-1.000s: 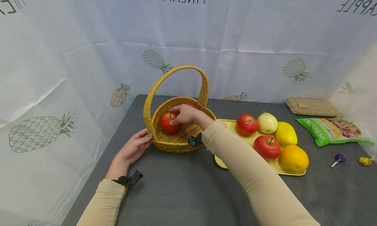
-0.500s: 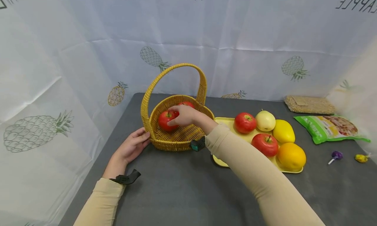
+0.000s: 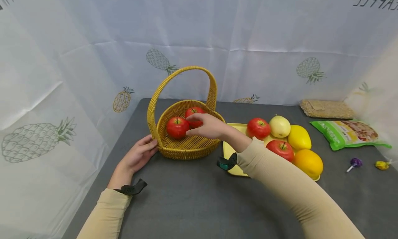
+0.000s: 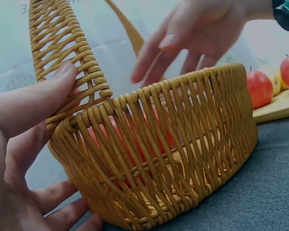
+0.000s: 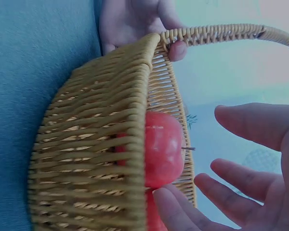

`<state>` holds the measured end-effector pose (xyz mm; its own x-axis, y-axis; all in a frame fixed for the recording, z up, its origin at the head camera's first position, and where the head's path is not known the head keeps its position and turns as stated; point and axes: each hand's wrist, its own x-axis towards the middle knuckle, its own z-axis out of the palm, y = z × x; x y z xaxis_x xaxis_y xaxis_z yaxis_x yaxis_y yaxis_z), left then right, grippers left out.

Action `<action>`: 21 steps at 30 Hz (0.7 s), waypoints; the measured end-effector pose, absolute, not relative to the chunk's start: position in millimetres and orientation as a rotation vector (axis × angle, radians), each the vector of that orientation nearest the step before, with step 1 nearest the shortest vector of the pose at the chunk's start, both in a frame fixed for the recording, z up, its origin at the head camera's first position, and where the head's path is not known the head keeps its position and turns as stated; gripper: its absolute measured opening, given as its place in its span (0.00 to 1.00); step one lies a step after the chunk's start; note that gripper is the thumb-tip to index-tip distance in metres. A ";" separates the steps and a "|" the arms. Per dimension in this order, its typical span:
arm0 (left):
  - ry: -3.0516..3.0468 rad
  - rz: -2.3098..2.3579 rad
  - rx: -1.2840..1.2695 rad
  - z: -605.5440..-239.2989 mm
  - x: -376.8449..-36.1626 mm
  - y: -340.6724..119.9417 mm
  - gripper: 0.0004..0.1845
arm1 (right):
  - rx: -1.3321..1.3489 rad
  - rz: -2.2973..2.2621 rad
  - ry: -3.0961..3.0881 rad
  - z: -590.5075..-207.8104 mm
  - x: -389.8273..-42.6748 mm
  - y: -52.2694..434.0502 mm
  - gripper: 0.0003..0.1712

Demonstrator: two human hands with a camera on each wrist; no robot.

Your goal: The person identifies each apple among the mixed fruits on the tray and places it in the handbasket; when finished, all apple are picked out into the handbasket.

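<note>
A yellow-brown wicker basket [image 3: 186,154] with a tall arched handle stands on the dark table. Two red apples lie in it, the front-left apple [image 3: 177,128] and the rear apple [image 3: 194,115]. My left hand [image 3: 140,155] grips the basket's left side; in the left wrist view its thumb [image 4: 62,79] lies over the handle's base and the fingers curl under the wall. Over the basket's right part, my right hand [image 3: 209,125] has relaxed, spread fingers with nothing between them. The right wrist view shows the thumb and fingers apart from the near apple [image 5: 164,149].
A yellow tray [image 3: 229,152] right of the basket bears two more apples, a pale pear [image 3: 280,126], a yellow lemon-like fruit [image 3: 299,138] and an orange [image 3: 308,163]. Beyond lie a green food packet [image 3: 351,134], a grain pack [image 3: 326,109] and two lollipops, one a purple lollipop [image 3: 355,163].
My right hand has let go of the front-left apple and drawn back to the right, uncovering the rear apple. My left hand still holds the basket. The head view has shifted slightly.
</note>
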<state>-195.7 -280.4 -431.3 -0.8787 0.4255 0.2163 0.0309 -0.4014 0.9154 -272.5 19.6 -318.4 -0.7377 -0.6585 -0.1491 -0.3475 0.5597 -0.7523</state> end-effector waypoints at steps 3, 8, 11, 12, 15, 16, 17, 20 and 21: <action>1.546 2.366 0.627 -433.5 -195.8 -279.2 0.18 | -0.765 -1.138 2.318 -322.4 -267.5 31.1 0.34; 1.534 2.375 0.619 -436.4 -197.4 -276.0 0.16 | -0.621 -1.387 2.167 -326.6 -258.5 48.3 0.31; 1.533 2.368 0.616 -437.4 -198.1 -274.4 0.16 | -0.572 -1.435 2.155 -326.3 -252.9 58.3 0.29; 1.535 2.367 0.616 -437.3 -198.3 -274.2 0.16 | -0.556 -1.439 2.164 -325.7 -251.1 61.7 0.28; 1.551 2.361 0.614 -436.1 -198.7 -274.9 0.15 | -0.516 -1.441 2.191 -322.4 -246.4 71.9 0.27; 1.559 2.361 0.613 -435.5 -198.9 -275.5 0.15 | -0.503 -1.449 2.192 -321.5 -245.5 74.9 0.26; 1.564 2.363 0.613 -434.9 -198.9 -276.3 0.15 | -0.499 -1.458 2.193 -320.5 -244.8 77.7 0.26; 1.575 2.366 0.604 -433.7 -198.7 -278.8 0.15 | -0.479 -1.486 2.181 -318.9 -243.7 84.6 0.26; 1.575 2.367 0.604 -433.7 -198.7 -279.4 0.15 | -0.470 -1.493 2.177 -319.1 -243.6 86.4 0.26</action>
